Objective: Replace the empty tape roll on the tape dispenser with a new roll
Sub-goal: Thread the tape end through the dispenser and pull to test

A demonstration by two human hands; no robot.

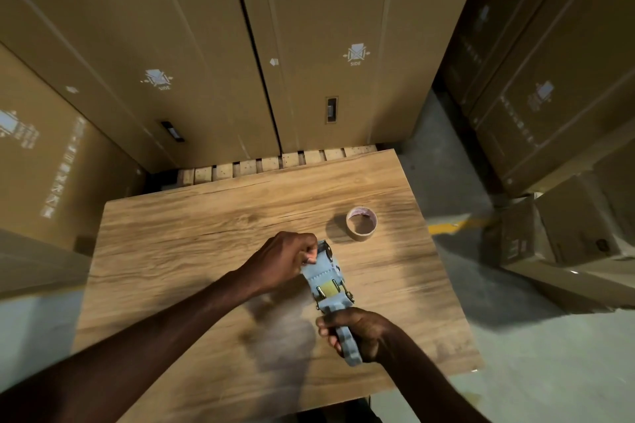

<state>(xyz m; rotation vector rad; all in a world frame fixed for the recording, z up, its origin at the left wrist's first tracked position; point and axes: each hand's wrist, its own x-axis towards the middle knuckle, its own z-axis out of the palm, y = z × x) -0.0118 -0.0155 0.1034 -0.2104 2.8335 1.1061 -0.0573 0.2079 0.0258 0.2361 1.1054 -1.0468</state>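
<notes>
A light blue hand-held tape dispenser (326, 280) is held just above the wooden table (192, 244). My right hand (360, 331) is closed around its ridged handle at the near end. My left hand (287, 259) pinches the dispenser's far left edge, beside the roll holder. Whatever sits under those fingers is hidden. A brown cardboard tape roll (361, 223) lies flat on the table just beyond the dispenser, apart from both hands; it looks like a thin ring with little or no tape.
Tall cardboard boxes (309, 45) on a wooden pallet (261, 165) stand right behind the table. More boxes (549, 134) are stacked on the concrete floor to the right, near a yellow floor line (453, 227). Another box is on the left.
</notes>
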